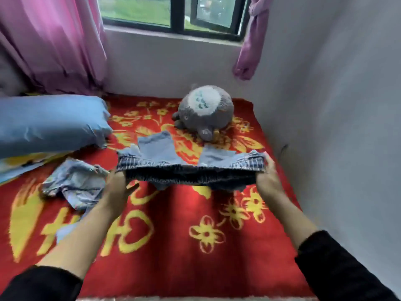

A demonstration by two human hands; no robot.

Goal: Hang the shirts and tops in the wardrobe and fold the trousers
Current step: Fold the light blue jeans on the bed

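Observation:
A pair of blue striped trousers (188,170) is stretched flat between both hands just above the red bed cover (173,246). Their light inner pockets stick up at the far side. My left hand (118,187) grips the waistband's left end. My right hand (268,178) grips the right end. A crumpled pale blue patterned garment (73,183) lies on the cover to the left of my left hand.
A grey plush toy (206,114) sits at the far side of the bed. A blue pillow (50,122) lies at the left. White walls close the bed on the right and back, with pink curtains (54,40) beside the window.

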